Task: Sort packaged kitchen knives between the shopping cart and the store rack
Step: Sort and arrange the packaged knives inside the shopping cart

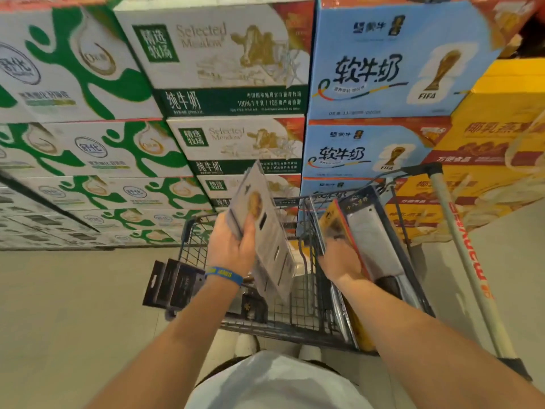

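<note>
We've got bare forearms (pixel 165 343) here, a blue wristband (pixel 224 275) with yellow lettering sitting right behind our left hand (pixel 233 246), a plain whitish shirt (pixel 274 382) down below, and what look like white shoe tips (pixel 246 345) just past it.

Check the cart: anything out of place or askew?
Several dark packs hang outside the cart's left wall, not in the basket. Otherwise nothing: left hand grips a grey pack above the cart, right hand holds a cleaver pack leaning inside it.

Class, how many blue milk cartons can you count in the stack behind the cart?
3. The top carton is highest, the middle carton sits beneath it, and the third carton peeks over the shopping cart. Others may be hidden behind it.
</note>
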`<state>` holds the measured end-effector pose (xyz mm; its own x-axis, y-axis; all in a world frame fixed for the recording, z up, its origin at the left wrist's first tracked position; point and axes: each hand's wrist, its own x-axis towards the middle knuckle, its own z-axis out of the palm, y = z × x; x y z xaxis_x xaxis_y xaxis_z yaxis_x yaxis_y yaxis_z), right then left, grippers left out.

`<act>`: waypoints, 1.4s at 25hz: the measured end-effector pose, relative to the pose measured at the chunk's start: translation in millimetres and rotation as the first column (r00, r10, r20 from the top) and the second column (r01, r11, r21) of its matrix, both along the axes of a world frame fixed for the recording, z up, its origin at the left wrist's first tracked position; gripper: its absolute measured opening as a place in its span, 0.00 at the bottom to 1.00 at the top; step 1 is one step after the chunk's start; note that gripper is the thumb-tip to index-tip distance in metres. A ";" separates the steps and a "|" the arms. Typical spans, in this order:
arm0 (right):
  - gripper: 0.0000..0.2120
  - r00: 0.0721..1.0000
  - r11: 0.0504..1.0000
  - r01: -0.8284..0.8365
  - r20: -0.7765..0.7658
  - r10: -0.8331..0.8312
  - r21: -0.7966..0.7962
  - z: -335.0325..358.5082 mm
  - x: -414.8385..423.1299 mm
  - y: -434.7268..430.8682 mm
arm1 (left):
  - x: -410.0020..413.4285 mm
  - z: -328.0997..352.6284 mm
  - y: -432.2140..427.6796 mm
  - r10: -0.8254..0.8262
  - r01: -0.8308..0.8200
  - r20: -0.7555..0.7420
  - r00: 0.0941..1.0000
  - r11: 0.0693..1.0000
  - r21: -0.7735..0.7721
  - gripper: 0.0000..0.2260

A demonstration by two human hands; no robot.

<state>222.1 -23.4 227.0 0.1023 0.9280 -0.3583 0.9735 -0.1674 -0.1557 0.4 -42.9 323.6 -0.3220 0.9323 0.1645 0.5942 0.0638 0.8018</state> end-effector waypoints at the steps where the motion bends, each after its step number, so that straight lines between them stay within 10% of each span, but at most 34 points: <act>1: 0.12 1.000 0.999 -0.007 -0.012 0.006 -0.049 -7.7 -1.5 1.6 | 1.4 -16.9 -4.1 -0.037 0.036 -0.016 0.999 0.998 -0.046 0.17; 8: 0.09 0.935 0.943 0.277 -0.176 -0.309 -0.185 -31.9 15.5 9.9 | 12.6 -90.7 -9.0 -0.164 0.023 -0.200 0.966 0.826 -0.563 0.25; 18: 0.21 0.663 0.727 0.678 -0.515 -0.542 0.108 53.9 31.0 -9.0 | 2.5 -125.7 -22.4 -0.268 0.181 -0.112 0.957 0.853 -0.490 0.10; 24: 0.22 0.763 0.781 0.581 -0.487 -0.425 0.228 54.9 18.9 -46.1 | 2.7 -153.6 -56.0 -0.472 0.221 -0.170 0.865 0.663 -0.715 0.12; 29: 0.23 0.724 0.676 0.641 -0.578 -0.377 0.364 85.0 19.8 -46.2 | 1.7 -153.8 -38.6 -0.547 0.216 -0.211 0.810 0.613 -0.760 0.07; 35: 0.06 0.704 0.416 0.589 -0.693 0.157 0.693 181.2 -13.5 -23.2 | -11.9 -146.3 -25.5 -0.586 0.189 -0.201 0.785 0.535 -0.823 0.03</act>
<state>208.6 -46.5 408.3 0.4762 0.7230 0.5005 0.5250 0.2228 -0.8214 -11.5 -68.4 177.3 0.0208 0.7879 -0.6155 0.9515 0.1734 0.2542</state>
